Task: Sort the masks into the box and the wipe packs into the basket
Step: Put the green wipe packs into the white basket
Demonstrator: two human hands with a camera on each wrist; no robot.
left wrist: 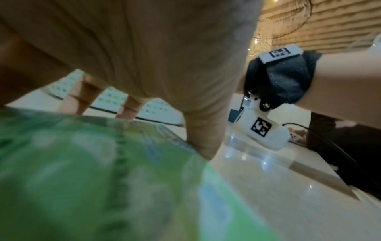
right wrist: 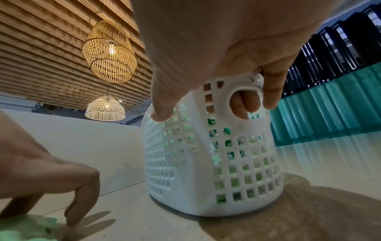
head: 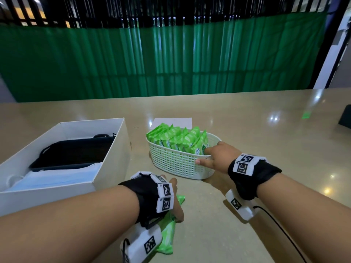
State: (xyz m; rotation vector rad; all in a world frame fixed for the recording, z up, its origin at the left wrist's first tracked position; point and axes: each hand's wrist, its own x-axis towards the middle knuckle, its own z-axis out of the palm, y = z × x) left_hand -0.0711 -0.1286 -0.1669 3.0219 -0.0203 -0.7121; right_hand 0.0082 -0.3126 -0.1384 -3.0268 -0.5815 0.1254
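One green wipe pack (head: 169, 230) lies on the table near the front edge. My left hand (head: 175, 188) arches over it, the fingers curled down at its far side and the thumb (left wrist: 206, 146) at its right edge. The pack (left wrist: 103, 179) fills the left wrist view. The white lattice basket (head: 174, 164) stands in the middle, holding several upright green wipe packs (head: 178, 139). My right hand (head: 214, 154) grips the basket's near right end, fingers (right wrist: 241, 106) through the handle hole and thumb on the outer wall. At the left, the open white box (head: 112, 168) holds black masks (head: 76, 152) and blue masks (head: 57, 177).
A white sheet of paper (head: 171, 122) lies flat behind the basket. A dark object (head: 345, 118) sits at the table's right edge. A black cable (head: 281, 230) trails from my right wrist across the table. A green curtain hangs beyond the far edge.
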